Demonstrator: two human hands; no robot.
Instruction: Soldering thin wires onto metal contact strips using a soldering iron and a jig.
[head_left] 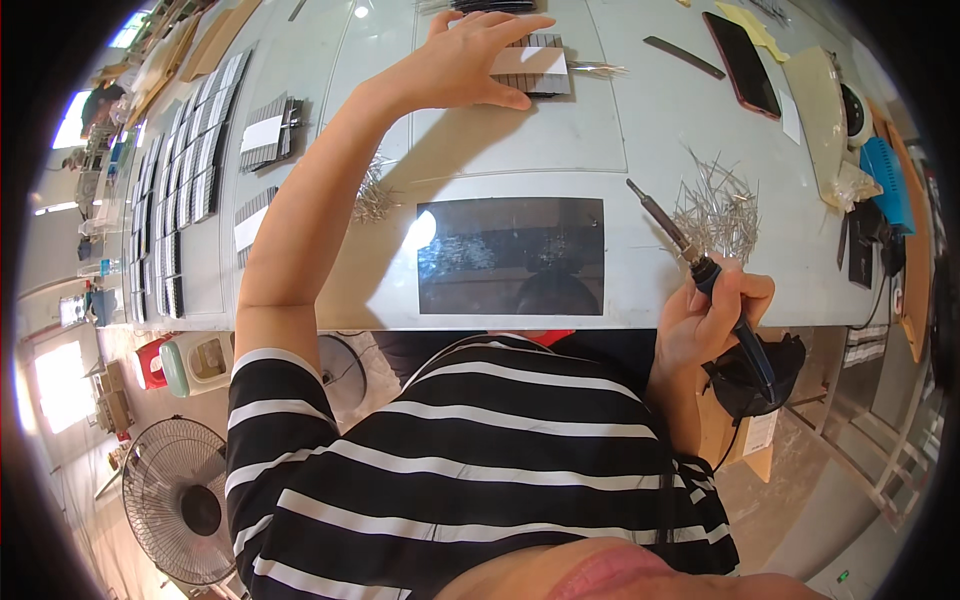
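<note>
My right hand (715, 310) is closed round the dark blue handle of a soldering iron (672, 222), whose metal tip points up and to the left above the table. Far forward, my left hand (470, 62) reaches out with fingers spread over a stack of dark strips with a white band (545, 64); thin wires stick out from its right end. Whether the fingertips press on the stack I cannot tell. Between my arms lies a dark rectangular plate (510, 270) with a glossy, smudged surface. Loose thin metal wires (718, 210) are heaped just beyond the iron.
Banded strip stacks (268, 135) and long rows of similar pieces (205, 140) cover the left side. Another wire heap (374, 195) lies by my left forearm. Back right are a phone (742, 65), a flat metal strip (684, 57) and a blue box (888, 185). A fan (180, 500) stands lower left.
</note>
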